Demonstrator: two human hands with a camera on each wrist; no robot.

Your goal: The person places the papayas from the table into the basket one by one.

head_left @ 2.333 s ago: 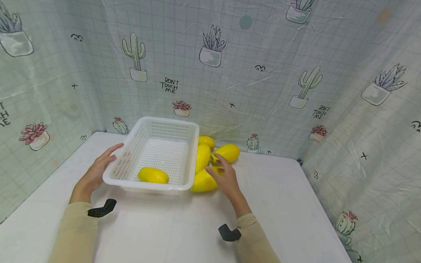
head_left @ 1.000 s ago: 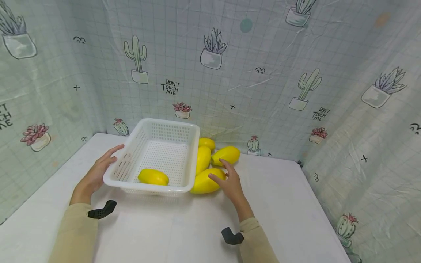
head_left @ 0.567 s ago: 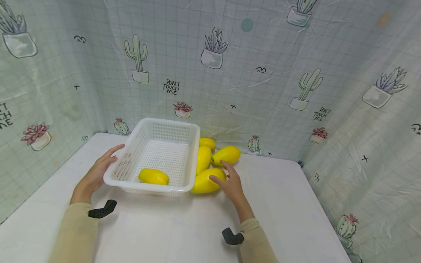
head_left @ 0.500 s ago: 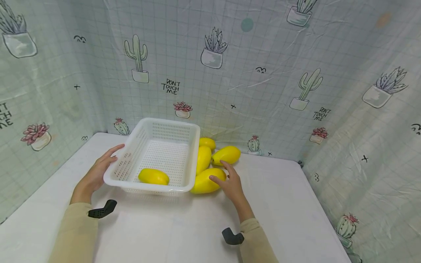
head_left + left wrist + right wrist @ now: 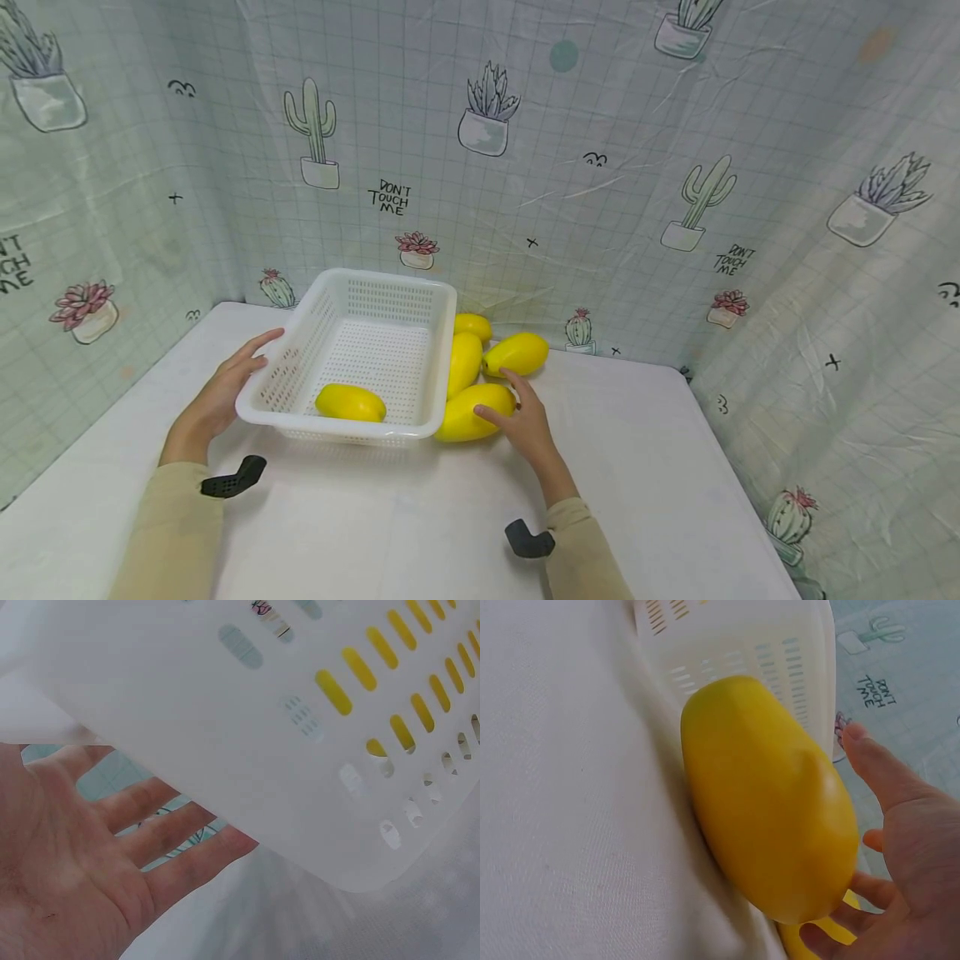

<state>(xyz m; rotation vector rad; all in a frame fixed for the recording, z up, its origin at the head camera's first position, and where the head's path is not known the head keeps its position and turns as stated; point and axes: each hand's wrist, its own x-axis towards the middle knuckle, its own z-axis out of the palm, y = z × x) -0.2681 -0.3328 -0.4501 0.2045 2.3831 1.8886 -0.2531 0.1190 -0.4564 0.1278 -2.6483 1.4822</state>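
"OK, status, left to right?"

"Left hand [image 5: 213, 400]: at the left wall of the white basket [image 5: 337, 427]. Grip wide, fingers straight and spread, fingertips apparently against the plastic. Not clamped on anything."

"Basket?"

"On the bench [image 5: 420, 517], upright. One yellow fruit [image 5: 350, 403] inside, lying at the near side. Rest of its floor is bare."

"So one in. Outside?"

"Four visible, all right of the basket: middle fruit [image 5: 464, 364] along the wall, back fruit [image 5: 473, 327] partly hidden by the rim, near fruit [image 5: 475, 412] by the front corner, far-right fruit [image 5: 516, 354] outermost."

"Right hand [image 5: 528, 425]?"

"At the right end of the near fruit. Grip wide, thumb well apart from the fingers, not closed round it. Can't tell if the fingertips touch."

"Progress call?"

"My read: early. One done, four left, near one not lifted."
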